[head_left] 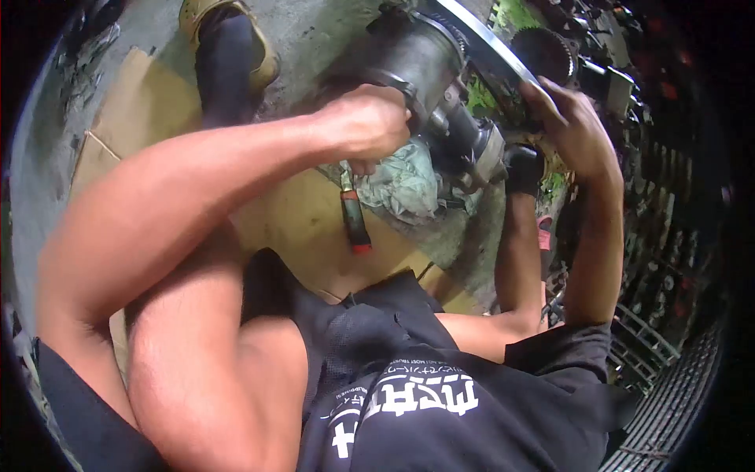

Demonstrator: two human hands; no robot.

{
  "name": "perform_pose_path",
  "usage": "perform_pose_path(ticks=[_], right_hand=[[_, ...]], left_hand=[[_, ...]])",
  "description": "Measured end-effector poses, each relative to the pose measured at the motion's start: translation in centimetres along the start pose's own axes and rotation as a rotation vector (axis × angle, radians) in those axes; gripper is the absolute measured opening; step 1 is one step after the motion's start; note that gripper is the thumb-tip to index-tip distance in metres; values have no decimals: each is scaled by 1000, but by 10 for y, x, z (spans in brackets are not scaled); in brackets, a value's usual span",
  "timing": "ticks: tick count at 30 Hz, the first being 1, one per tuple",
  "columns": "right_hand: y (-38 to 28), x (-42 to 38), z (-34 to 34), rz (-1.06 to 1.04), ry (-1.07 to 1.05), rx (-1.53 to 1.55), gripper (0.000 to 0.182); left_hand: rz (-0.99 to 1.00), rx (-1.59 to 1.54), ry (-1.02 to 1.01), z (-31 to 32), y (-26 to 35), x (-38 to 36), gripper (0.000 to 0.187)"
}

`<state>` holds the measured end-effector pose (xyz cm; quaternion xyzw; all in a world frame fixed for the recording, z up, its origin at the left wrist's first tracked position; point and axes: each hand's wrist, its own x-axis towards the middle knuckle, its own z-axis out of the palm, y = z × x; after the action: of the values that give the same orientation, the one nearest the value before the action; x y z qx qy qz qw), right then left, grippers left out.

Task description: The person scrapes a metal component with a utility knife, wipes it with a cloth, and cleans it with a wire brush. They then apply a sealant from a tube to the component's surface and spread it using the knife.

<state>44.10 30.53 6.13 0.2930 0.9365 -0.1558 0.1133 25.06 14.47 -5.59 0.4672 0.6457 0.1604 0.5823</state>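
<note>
Shirt (pixel 440 409): nearest the cam, black w/ white print, bottom of view; dark shorts just past it.
Left arm: crosses the view from lower left up to the centre, bent at the elbow.
Cardboard (pixel 307 216): flat brown sheet on the concrete floor (pixel 314 31), under both arms; its far-left corner reaches toward the top left.
Screwdriver (pixel 354 212): lies on the cardboard near its right edge, dark shaft w/ red tip end pointing toward the person; sits just below the left hand, whether it touches the hand can't tell.
Rag (pixel 405 181): crumpled pale grey-green cloth at the cardboard's far-right edge, tucked against the underside of the metal part.
Left hand (pixel 370 122): fist closed, knuckles up, clamped on the part's round band/ring at its near side.
Metal part (pixel 436 86): big grey cylindrical housing, greasy & dull, lying tilted; wide drum toward top centre, stepping down to a narrower, paler nose w/ bolted bits at lower right. Rests past the cardboard's far-right edge, on the rag, btwn the two hands.
Right hand (pixel 570 118): fingers wrapped round a long shiny flat bar (pixel 484 39) that runs diagonally over the part's top.
Sandalled foot (pixel 228 47): another person's, dark sock, yellow-tan sandal, on the floor beyond the cardboard, top left.
Gear (pixel 550 51): dark toothed wheel behind the bar, top right, amid blurry scrap.
</note>
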Motion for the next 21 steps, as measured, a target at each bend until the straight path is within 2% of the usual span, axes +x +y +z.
perform_pose_path(ticks=[1,2,3,4,6,7,8,10,11,12,13,14,15,16,18,20,21], right_hand=[[14,-7,3,53,-37,31,41],[24,-15,25,48,61,216,42],[19,-4,49,147,-16,176,45],[4,12,71,250,-84,139,47],[-10,63,93,29,-6,-259,41],[-28,88,83,15,-93,-343,39],[-43,102,64,10,-194,-428,39],[-34,115,31,-332,-292,-619,33],[-25,100,23,-281,-128,-534,30],[-45,78,-4,-169,-203,-604,31],[-13,69,-15,-27,-195,-460,35],[-37,41,-31,136,-158,-376,39],[-44,21,-34,270,-134,-460,39],[-25,13,-33,295,-264,-355,39],[-14,7,22,249,-163,-132,47],[32,62,109,-308,39,-471,45],[-6,72,95,-79,-31,-429,43]], left_hand=[[92,17,6,1,-6,2,44],[184,40,20,2,-14,6,40],[193,9,-20,6,-18,12,32],[187,14,-9,4,-24,17,32],[403,430,-66,8,-24,23,28],[228,169,1,8,-19,15,33],[232,183,4,7,-13,7,33],[88,-68,40,2,-4,-6,43],[97,-24,36,0,-4,-6,49],[97,-49,42,1,-4,-2,49],[32,-19,11,4,-2,3,49],[-32,23,-13,4,-3,8,49],[13,37,26,8,-10,17,48],[13,32,36,10,-16,19,48],[198,94,-17,7,-19,21,43],[145,68,-20,6,-13,16,36],[187,163,-44,10,-19,22,35]])
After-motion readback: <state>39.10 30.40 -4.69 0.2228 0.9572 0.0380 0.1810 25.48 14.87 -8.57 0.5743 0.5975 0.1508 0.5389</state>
